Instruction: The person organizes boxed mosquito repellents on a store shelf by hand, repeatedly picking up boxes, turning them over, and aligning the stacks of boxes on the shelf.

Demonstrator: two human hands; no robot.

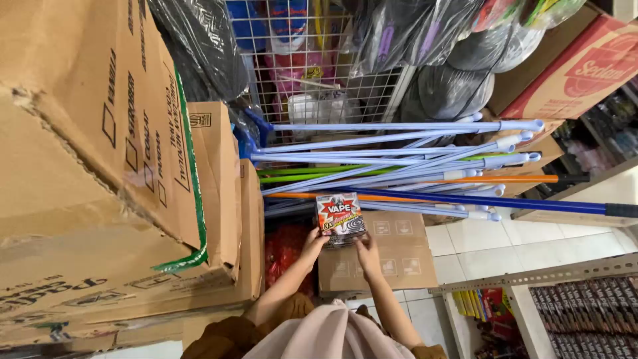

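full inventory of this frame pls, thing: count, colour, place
small printed box: one, red and dark, centre, held in both hands
cardboard cartons: several, brown, stacked left
low carton: one, brown, on floor under the box
long handles: many, pale blue, green, orange, dark blue, leaning across middle
wire rack: one, white, top centre
bagged goods: several, dark plastic, top
metal shelf: grey, lower right
left hand: grip on box's left edge
right hand: grip on box's right edge

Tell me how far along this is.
Done: cannot tell; nothing placed is visible. In hand: left hand and right hand hold a small red packet stack above a closed cardboard box. Left: many dark packs sit on the metal shelf.
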